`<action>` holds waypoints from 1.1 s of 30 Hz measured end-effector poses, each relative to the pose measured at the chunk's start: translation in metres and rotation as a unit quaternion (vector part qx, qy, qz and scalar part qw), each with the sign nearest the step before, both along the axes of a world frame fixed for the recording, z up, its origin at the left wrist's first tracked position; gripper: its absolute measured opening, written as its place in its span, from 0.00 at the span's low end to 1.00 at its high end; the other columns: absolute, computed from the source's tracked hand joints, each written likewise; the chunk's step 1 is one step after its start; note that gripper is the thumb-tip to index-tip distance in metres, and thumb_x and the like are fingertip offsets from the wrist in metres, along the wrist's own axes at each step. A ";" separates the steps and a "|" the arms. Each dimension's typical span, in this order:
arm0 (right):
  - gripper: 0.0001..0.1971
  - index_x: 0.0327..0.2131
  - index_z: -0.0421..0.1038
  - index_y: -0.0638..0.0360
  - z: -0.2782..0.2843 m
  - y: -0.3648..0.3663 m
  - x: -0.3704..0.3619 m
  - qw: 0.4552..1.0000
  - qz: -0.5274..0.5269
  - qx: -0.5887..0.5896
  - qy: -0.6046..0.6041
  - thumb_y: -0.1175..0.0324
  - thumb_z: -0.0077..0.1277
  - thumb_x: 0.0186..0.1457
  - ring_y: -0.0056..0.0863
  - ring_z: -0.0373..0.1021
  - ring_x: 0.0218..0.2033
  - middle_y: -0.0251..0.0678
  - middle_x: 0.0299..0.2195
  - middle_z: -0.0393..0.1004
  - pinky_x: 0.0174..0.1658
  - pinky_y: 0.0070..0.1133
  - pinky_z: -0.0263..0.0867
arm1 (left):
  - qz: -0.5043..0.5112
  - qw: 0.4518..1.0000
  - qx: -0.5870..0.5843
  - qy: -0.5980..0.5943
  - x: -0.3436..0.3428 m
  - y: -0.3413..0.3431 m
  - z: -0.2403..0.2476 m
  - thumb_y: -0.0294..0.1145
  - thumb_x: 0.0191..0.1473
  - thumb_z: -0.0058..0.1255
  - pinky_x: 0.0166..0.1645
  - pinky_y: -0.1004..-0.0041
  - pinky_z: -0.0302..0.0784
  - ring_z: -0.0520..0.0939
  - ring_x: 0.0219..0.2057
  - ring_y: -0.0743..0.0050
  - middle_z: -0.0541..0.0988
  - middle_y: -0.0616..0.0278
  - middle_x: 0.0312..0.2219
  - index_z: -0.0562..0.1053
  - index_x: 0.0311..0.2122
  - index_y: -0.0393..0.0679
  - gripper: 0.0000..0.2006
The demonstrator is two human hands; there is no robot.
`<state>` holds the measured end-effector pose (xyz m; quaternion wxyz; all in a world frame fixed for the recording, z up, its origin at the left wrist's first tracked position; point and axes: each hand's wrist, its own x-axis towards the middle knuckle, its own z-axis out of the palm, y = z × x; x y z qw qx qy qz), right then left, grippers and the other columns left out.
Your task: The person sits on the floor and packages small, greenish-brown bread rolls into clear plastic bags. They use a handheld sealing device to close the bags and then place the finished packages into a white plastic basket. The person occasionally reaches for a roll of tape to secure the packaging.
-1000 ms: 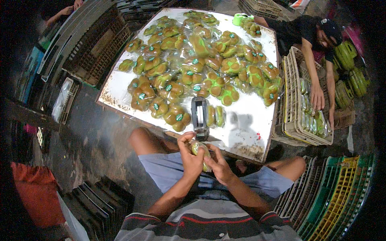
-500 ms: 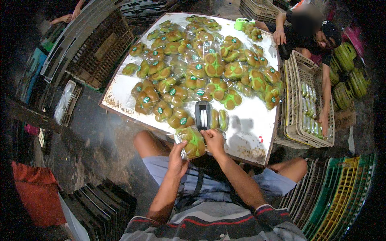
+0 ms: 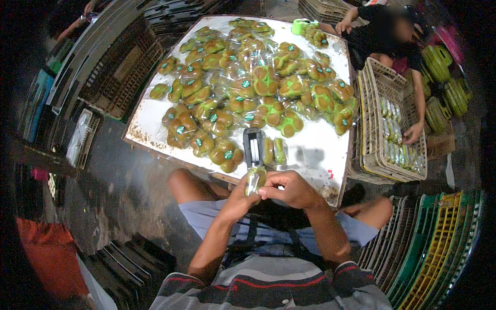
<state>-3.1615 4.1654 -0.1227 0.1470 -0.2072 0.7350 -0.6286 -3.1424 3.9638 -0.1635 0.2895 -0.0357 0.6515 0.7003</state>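
Note:
My left hand [image 3: 236, 200] grips a bread bun in a clear plastic bag [image 3: 255, 178], tilted on its edge at the table's near side. My right hand [image 3: 290, 189] is closed, pinching the near end of the same bag. Just beyond the held bun stands a black tape dispenser [image 3: 253, 147]. Two narrow bagged buns [image 3: 274, 151] lie to its right. Farther off, many bagged brown-and-green bread buns [image 3: 242, 103] with green labels cover the white table [image 3: 312, 165].
At the right, a co-worker's hand [image 3: 413, 133] reaches into a beige crate [image 3: 393, 178] holding rows of small bagged items. A bright green tape dispenser [image 3: 298, 27] sits at the far edge. Stacked crates [image 3: 429, 248] stand low right, a brown crate [image 3: 124, 77] at the left.
The held bun has turned from face up to on its edge. My right hand has moved from the tape dispenser to the bag. The view has shifted slightly.

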 end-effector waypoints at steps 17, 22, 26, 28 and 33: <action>0.32 0.58 0.58 0.68 -0.108 0.060 -0.027 0.815 -0.496 0.195 0.226 0.70 0.59 0.52 0.55 0.70 0.45 0.59 0.47 0.70 0.50 0.39 0.65 | 0.066 0.964 -0.175 0.190 -0.174 0.058 -0.057 0.57 0.58 0.50 0.53 0.60 0.73 0.80 0.48 0.56 0.78 0.47 0.49 0.71 0.54 0.33 0.33; 0.38 0.59 0.58 0.63 -0.177 0.052 -0.014 0.898 -0.329 0.270 0.116 0.56 0.64 0.49 0.56 0.58 0.57 0.54 0.56 0.58 0.60 0.45 0.55 | 0.032 0.897 -0.429 0.102 -0.293 0.099 -0.115 0.58 0.45 0.61 0.52 0.59 0.74 0.80 0.48 0.45 0.78 0.39 0.46 0.75 0.49 0.31 0.37; 0.45 0.60 0.55 0.66 -0.156 0.043 -0.022 0.926 -0.301 0.216 0.068 0.51 0.66 0.46 0.56 0.58 0.57 0.55 0.55 0.58 0.60 0.43 0.55 | 0.126 0.925 -0.326 0.151 -0.322 0.102 -0.161 0.55 0.42 0.64 0.51 0.58 0.74 0.80 0.46 0.45 0.78 0.38 0.45 0.75 0.46 0.34 0.34; 0.48 0.61 0.52 0.67 -0.151 0.062 -0.028 0.907 -0.354 0.215 0.074 0.51 0.67 0.44 0.56 0.57 0.58 0.56 0.56 0.57 0.60 0.43 0.55 | 0.100 0.930 -0.281 0.214 -0.295 0.144 -0.129 0.50 0.41 0.66 0.51 0.59 0.73 0.79 0.45 0.47 0.78 0.42 0.41 0.74 0.43 0.37 0.29; 0.48 0.64 0.47 0.67 -0.077 0.076 -0.026 0.852 -0.444 0.195 0.197 0.60 0.67 0.46 0.50 0.60 0.59 0.55 0.59 0.58 0.61 0.38 0.57 | 0.029 0.948 -0.102 0.300 -0.125 0.155 -0.003 0.39 0.45 0.68 0.47 0.68 0.74 0.77 0.40 0.69 0.74 0.62 0.35 0.68 0.39 0.40 0.22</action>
